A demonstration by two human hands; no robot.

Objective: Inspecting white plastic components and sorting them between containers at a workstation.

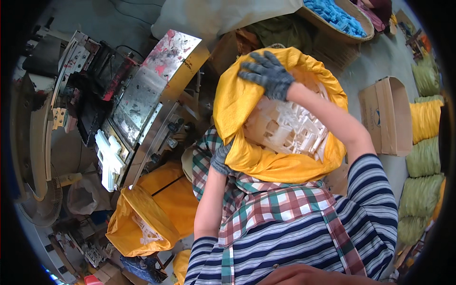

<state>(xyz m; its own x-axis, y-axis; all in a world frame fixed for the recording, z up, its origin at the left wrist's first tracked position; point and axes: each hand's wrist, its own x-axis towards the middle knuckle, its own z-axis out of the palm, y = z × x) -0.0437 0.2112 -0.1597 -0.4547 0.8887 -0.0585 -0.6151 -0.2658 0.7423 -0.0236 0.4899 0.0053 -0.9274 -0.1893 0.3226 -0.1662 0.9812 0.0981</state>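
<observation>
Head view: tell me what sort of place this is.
Probably a small plastics workshop: a paint-spattered metal machine, a yellow sack full of white moulded parts, and a basket of blue parts.

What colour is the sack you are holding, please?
The sack is bright yellow, seen in the head view.
</observation>
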